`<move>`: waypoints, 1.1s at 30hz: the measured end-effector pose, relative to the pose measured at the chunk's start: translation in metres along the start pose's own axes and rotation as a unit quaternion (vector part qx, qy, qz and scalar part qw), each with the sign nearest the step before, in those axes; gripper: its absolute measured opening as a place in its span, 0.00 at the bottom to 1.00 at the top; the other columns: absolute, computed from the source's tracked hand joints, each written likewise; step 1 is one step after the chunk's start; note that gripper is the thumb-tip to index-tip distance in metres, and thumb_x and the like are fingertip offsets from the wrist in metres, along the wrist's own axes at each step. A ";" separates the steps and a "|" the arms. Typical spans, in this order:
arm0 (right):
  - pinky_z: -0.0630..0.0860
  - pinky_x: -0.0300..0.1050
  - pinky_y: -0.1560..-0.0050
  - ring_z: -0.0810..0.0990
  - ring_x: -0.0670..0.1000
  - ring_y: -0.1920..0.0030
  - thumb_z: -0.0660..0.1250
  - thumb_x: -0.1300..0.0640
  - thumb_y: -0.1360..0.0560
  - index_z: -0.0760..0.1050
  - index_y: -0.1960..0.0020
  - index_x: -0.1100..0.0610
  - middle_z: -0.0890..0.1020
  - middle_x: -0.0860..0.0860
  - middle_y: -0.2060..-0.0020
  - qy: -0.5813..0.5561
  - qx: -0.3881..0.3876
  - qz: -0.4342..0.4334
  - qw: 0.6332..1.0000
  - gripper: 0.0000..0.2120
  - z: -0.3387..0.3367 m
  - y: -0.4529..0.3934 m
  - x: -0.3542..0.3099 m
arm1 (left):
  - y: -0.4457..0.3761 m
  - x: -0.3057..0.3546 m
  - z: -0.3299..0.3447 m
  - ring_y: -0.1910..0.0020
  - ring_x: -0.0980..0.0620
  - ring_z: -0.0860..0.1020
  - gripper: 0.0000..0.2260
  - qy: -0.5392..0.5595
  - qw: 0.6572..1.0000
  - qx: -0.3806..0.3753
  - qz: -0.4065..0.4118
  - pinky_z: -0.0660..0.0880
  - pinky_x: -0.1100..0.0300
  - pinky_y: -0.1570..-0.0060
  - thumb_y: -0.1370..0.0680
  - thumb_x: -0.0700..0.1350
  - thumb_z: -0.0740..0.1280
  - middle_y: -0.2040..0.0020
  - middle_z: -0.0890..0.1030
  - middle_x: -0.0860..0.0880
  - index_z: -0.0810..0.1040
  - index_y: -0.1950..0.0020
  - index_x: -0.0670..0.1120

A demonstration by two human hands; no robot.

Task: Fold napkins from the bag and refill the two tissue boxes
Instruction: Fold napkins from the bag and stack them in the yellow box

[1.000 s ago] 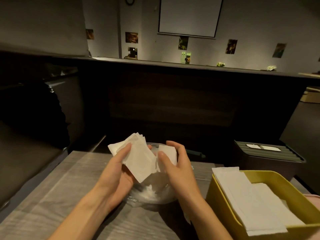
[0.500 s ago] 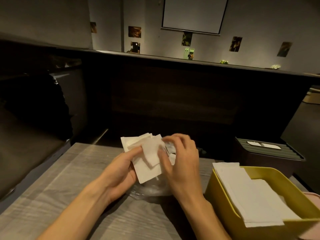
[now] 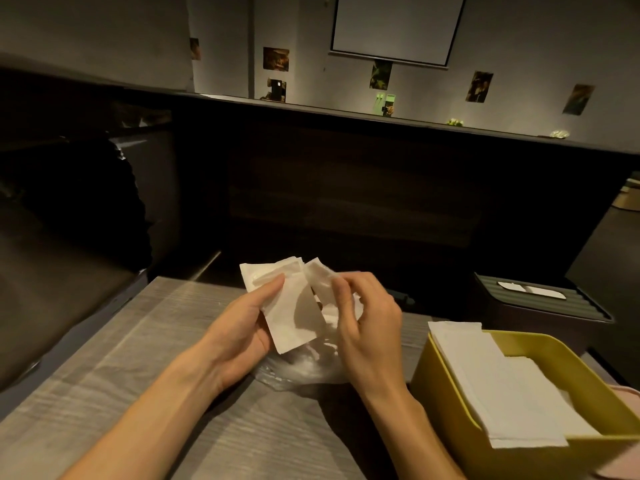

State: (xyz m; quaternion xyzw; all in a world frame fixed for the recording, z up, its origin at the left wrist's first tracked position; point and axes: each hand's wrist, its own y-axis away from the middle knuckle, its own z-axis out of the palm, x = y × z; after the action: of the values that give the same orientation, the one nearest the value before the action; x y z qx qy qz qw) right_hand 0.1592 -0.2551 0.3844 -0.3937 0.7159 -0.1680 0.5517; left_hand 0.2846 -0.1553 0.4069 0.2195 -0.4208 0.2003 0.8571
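Fingers [image 3: 266, 289], left: my thumb lies along the upper face of a small stack of white napkins [image 3: 294, 306], the rest curled beneath it; my left hand [image 3: 239, 327] grips the stack above the table.
Fingers, right: curled, tips pinching the top napkin at its upper right edge; my right hand [image 3: 367, 323] covers that side of the stack.

Hidden or unclear: the right part of the stack sits behind my right hand; how many napkins it holds I cannot tell. The lower fingers of my left hand are under the paper. Dim light blurs the fold lines.

Napkins, lie: long axis from upper left, away from me, to lower right, toward me; a corner points down at the bag.

Plastic bag [image 3: 304, 365]: clear, crumpled, on the table directly beneath the stack and between my wrists, partly covered by both.

Yellow box [image 3: 450, 403]: open, to my right on the table, cut off by the frame's lower right corner. Folded napkins [image 3: 491, 386] lie in it, one end over the near-left rim.

Dark box [image 3: 540, 306]: ribbed lid on, white paper showing in the slot, beyond the yellow box.

Table [image 3: 138, 375]: grey wood grain.

Dark partition [image 3: 346, 188]: across the table's far edge.
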 end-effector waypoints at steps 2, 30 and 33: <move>0.77 0.40 0.57 0.81 0.47 0.52 0.59 0.47 0.15 0.79 0.49 0.49 0.81 0.41 0.56 -0.093 0.045 0.001 0.995 0.12 -0.006 -0.001 -0.009 | -0.001 0.001 -0.001 0.46 0.43 0.86 0.12 -0.002 1.000 0.001 -0.003 0.80 0.46 0.44 0.18 0.46 0.66 0.45 0.86 0.40 0.81 0.37 0.43; 0.76 0.45 0.41 0.79 0.42 0.41 0.68 0.50 0.20 0.81 0.42 0.45 0.80 0.37 0.46 -0.031 0.019 -0.086 0.996 0.07 -0.006 -0.013 -0.015 | 0.007 -0.004 -0.008 0.47 0.52 0.85 0.08 -0.442 0.887 -0.127 0.021 0.80 0.55 0.43 0.21 0.43 0.72 0.49 0.87 0.51 0.82 0.42 0.50; 0.79 0.34 0.48 0.81 0.40 0.42 0.66 0.55 0.18 0.77 0.39 0.48 0.80 0.35 0.47 -0.094 0.139 -0.082 0.982 0.08 -0.014 -0.010 -0.024 | 0.009 -0.002 -0.004 0.47 0.48 0.86 0.09 -0.381 0.914 -0.137 0.011 0.81 0.51 0.44 0.17 0.45 0.67 0.47 0.88 0.49 0.81 0.39 0.48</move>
State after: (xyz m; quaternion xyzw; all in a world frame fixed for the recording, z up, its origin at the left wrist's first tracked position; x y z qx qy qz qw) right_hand 0.1522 -0.2461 0.4121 -0.3849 0.5957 -0.2729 0.6501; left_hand 0.2813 -0.1460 0.4051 0.1550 -0.7411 0.0516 0.6513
